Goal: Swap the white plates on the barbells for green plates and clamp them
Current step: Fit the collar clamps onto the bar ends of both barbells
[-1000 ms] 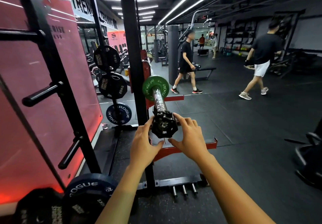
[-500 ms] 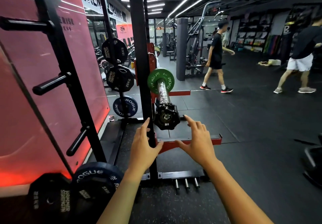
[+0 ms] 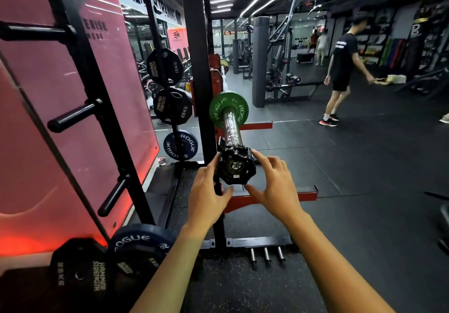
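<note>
From my head camera, the round green rubber plate [image 3: 228, 109] already sits far up the knurled steel barbell sleeve [image 3: 232, 130], against the collar beside the black upright post [image 3: 198, 74], so this end has its swap done. The black plastic clamp collar [image 3: 235, 164] rides at the near tip of the sleeve, well apart from the plate, so it locks nothing yet. My left hand [image 3: 206, 194] cups it from the left, fingers spread, fingertip touching its edge. My right hand [image 3: 274, 183] brackets it from the right, also spread, not squeezing. I judge both sides are framed so I can push it straight along toward the plate.
</note>
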